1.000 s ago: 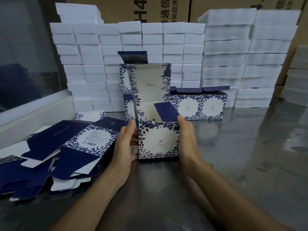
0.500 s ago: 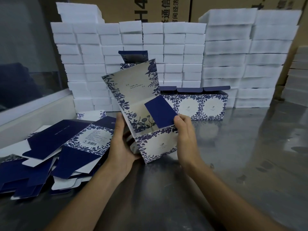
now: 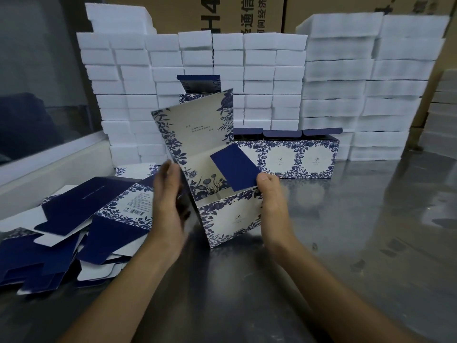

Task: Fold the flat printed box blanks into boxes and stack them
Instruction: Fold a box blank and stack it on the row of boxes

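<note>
— Cardboard printed blue and white: the half-folded box (image 3: 230, 214) sits tilted on the steel tabletop (image 3: 358, 231), in front of the person, with its lid panel standing open. The right hand (image 3: 272, 201) pinches the box's right front corner, thumb at the foot of the navy side flap (image 3: 235, 167). The left hand (image 3: 170, 201) is blurred against the left wall; I cannot tell whether it grips or only presses.

— What could go wrong?

— The box rests on one edge, so a push from either hand could skid it on the smooth metal. I'd also guess the navy flap could crease or jam if the lid comes down before it is tucked in.

— And the counts?

— One box in hand. Three folded boxes (image 3: 286, 157) stand in a row behind it, and at least one more (image 3: 197, 87) is partly hidden by the lid. The loose flat blanks (image 3: 81, 219) to the left overlap too much to count, as do the white blocks (image 3: 247, 70) walled up behind.
</note>
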`<state>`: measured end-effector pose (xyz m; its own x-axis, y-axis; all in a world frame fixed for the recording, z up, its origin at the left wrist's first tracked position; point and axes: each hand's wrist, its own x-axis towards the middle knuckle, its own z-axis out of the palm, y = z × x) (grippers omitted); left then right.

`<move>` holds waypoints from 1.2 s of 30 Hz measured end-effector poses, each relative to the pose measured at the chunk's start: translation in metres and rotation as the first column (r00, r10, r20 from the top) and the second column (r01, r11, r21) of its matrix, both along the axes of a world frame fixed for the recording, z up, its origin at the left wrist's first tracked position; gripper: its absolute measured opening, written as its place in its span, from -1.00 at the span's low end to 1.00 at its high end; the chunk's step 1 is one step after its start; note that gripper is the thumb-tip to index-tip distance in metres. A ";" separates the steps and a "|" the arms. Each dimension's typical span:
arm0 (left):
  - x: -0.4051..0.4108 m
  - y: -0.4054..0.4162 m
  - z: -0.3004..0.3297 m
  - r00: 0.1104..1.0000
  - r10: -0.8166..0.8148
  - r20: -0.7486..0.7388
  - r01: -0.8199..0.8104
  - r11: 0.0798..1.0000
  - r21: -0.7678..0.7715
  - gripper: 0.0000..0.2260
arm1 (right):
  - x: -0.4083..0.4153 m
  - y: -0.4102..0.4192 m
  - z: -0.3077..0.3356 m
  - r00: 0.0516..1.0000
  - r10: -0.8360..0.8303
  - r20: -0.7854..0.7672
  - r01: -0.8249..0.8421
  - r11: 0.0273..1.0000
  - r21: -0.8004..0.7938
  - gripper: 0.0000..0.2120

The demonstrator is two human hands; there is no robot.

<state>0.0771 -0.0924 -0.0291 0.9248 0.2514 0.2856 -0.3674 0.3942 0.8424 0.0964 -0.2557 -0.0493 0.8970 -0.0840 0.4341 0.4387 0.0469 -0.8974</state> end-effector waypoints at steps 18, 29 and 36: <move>-0.006 0.023 0.015 0.897 0.174 0.406 -0.368 0.803 0.468 -0.38 | 0.002 -0.001 -0.001 0.992 0.059 -0.112 -0.052 0.997 0.064 -0.54; 0.002 0.013 0.003 0.954 0.123 0.273 -0.249 0.832 0.495 -0.30 | -0.003 0.002 0.001 0.999 0.018 -0.028 -0.015 0.997 0.073 -0.46; 0.008 0.011 -0.002 0.954 0.296 0.052 -0.280 0.810 0.515 -0.69 | -0.005 -0.003 0.002 0.994 -0.074 0.080 0.071 0.997 0.039 -0.54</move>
